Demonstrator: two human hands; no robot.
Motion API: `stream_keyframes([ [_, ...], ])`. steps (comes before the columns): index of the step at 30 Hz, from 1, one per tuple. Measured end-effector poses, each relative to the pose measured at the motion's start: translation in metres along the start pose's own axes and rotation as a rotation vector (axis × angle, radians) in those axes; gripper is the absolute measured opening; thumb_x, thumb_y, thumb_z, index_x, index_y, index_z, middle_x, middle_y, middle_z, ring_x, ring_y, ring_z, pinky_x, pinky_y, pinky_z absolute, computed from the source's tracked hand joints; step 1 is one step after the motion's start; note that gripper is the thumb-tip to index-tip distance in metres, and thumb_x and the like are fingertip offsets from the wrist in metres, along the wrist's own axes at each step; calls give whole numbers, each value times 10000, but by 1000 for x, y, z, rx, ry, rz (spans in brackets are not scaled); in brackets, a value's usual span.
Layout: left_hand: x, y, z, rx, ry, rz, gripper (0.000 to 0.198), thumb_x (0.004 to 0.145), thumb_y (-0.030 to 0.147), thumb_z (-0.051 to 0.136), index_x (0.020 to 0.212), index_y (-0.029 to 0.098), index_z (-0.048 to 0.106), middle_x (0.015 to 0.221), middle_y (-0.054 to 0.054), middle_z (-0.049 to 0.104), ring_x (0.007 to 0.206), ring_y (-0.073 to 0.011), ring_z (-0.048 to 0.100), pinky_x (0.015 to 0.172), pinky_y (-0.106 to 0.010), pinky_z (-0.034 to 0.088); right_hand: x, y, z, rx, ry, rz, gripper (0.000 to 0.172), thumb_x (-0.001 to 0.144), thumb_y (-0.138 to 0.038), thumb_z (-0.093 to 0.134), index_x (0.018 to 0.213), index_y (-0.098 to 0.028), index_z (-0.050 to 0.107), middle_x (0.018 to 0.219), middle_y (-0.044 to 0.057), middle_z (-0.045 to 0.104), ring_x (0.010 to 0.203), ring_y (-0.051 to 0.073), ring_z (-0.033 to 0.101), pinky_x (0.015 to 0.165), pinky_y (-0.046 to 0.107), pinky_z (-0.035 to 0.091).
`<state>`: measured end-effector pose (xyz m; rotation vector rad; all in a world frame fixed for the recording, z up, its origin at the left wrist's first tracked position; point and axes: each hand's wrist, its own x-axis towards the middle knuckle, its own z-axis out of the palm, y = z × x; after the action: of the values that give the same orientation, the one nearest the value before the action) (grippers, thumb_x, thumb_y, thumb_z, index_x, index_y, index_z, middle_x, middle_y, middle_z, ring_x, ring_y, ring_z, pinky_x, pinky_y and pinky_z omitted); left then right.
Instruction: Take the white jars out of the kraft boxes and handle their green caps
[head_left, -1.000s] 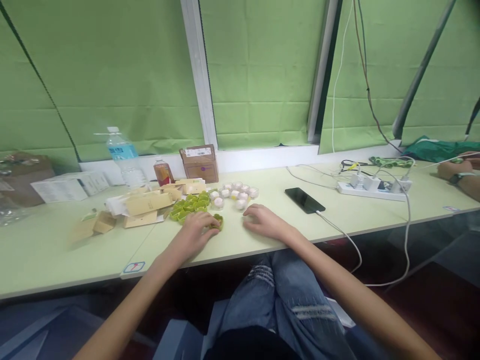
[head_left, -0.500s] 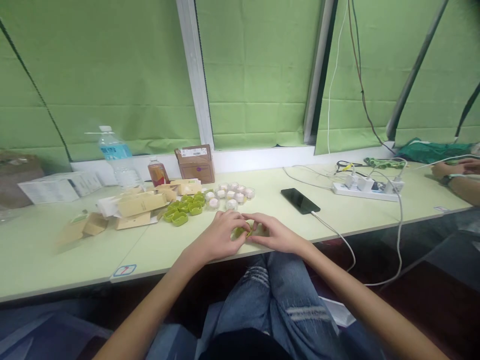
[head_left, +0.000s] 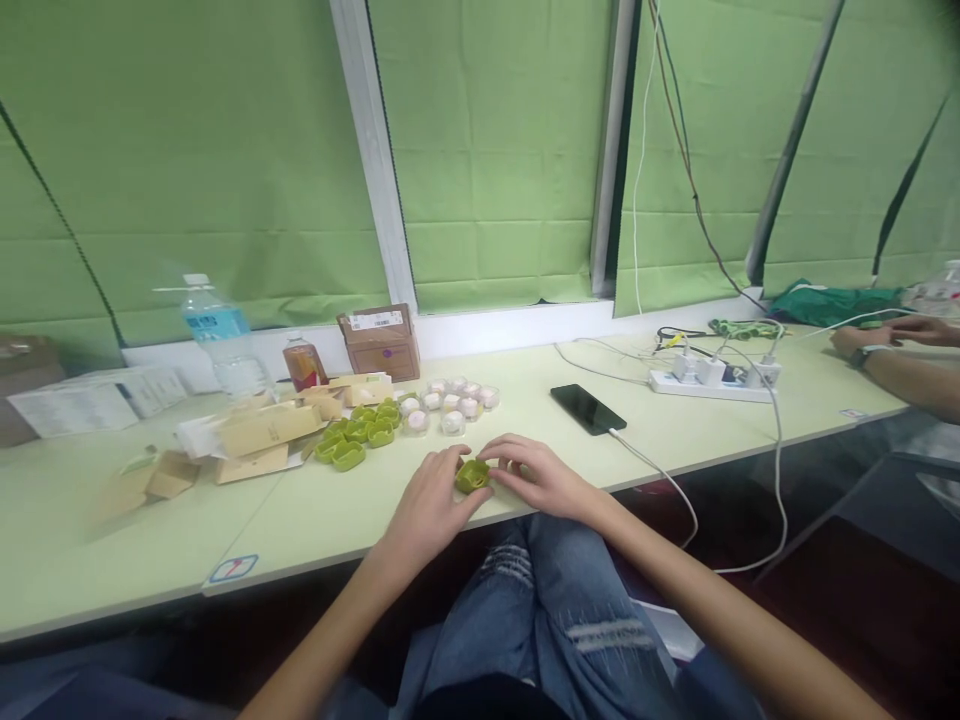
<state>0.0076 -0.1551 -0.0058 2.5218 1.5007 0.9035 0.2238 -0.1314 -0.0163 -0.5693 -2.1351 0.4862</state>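
Observation:
A small olive-green plastic cup [head_left: 472,476] sits at the table's front edge, between both hands. My left hand [head_left: 429,492] curves around its left side, with the thumb along the near side and the fingers at the far side. My right hand [head_left: 536,474] has its fingertips against the right side of the cup. The cup's opening faces up, and something green shows inside it, too small to make out. Beyond my left hand lies a group of similar green cups [head_left: 349,455]. Next to them are several clear, round containers with pale contents [head_left: 453,423].
Opened cardboard packaging [head_left: 266,428] lies at left, near a water bottle [head_left: 225,340], a drink bottle [head_left: 304,364] and a brown box [head_left: 381,343]. A phone [head_left: 588,408] with a cable lies right, before a power strip [head_left: 712,386]. Another person's arm [head_left: 907,370] rests far right.
My hands have spread a little apart, so more of the green cup shows between them. The camera view has shifted slightly; the other things lie as before.

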Motion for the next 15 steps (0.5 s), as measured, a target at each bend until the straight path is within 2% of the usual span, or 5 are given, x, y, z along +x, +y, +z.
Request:
stream_keyframes([
  [3, -4, -4, 15, -80, 128, 68, 367, 925, 277, 656, 1265, 190, 546, 1192, -114, 680, 1103, -275, 651, 931, -428, 537, 0, 0, -1, -80, 18, -48, 212, 1020, -201, 554, 1153, -216, 719, 1164, 93, 655, 1020, 182, 655, 921, 345, 549],
  [6, -8, -2, 20, -94, 206, 185, 398, 944, 223, 635, 1321, 210, 505, 1243, -116, 653, 1162, -267, 619, 962, -431, 532, -1, -3, -3, -194, -19, -29, 205, 1012, -188, 567, 1137, -213, 728, 1167, 89, 620, 987, 171, 662, 906, 328, 548],
  [11, -13, 2, 18, -63, 235, 396, 438, 946, 172, 628, 1359, 217, 492, 1265, -120, 649, 1172, -265, 601, 986, -439, 522, 0, -21, -7, -400, -95, 43, 147, 991, -187, 608, 987, -224, 750, 1188, 59, 604, 892, 141, 670, 840, 283, 543],
  [15, -16, 1, 18, -35, 256, 465, 463, 937, 134, 615, 1378, 209, 494, 1249, -116, 669, 1152, -256, 610, 967, -425, 527, 3, -35, -5, -566, -136, 93, 57, 952, -190, 667, 965, -212, 719, 1144, 54, 618, 894, 163, 656, 778, 288, 535],
])
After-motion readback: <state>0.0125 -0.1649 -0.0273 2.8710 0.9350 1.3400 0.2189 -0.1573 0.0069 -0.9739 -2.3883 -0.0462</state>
